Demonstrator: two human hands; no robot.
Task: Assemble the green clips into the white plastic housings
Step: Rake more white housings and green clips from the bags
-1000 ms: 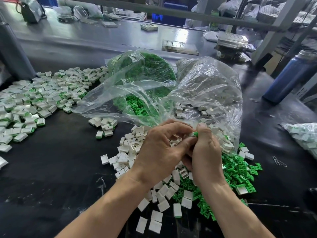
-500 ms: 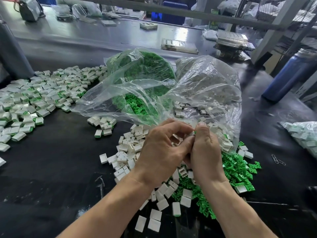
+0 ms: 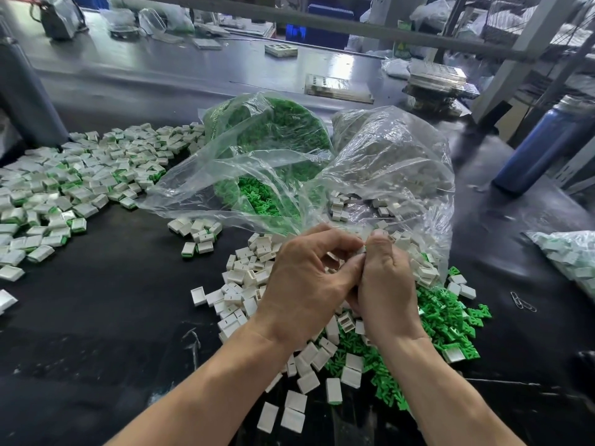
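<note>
— Where were the hands?

— Both met just in front of the clear plastic bag (image 3: 370, 162), over the black tabletop (image 3: 96, 317). The left hand (image 3: 306, 284) had its fingers (image 3: 328, 239) curled toward the right hand (image 3: 386, 284), whose thumb pressed down at the meeting point.

— What were they grasping?

— A small white housing (image 3: 333, 260) showed between the left fingers and thumb. The right hand pinched against the same spot; what it held was hidden, so I could not tell whether a clip sat there.

— And the loose parts?

— The white plastic housings (image 3: 244, 284) lay scattered below the bag's mouth, under and left of the hands. The green clips (image 3: 450, 323) were heaped at the bag's lower right, beside the right wrist, and more green ones filled the bag's left pocket.

— Anything finished?

— A wide spread of assembled pieces (image 3: 64, 194), white with green edges, lay left of the bag, and a small cluster (image 3: 198, 235) sat just under its left flap.

— What else?

— A blue bottle (image 3: 541, 146) stood well to the bag's right, a paperclip (image 3: 523, 300) lay beyond the clip heap, and a second filled bag (image 3: 570, 255) rested at the right edge.
</note>
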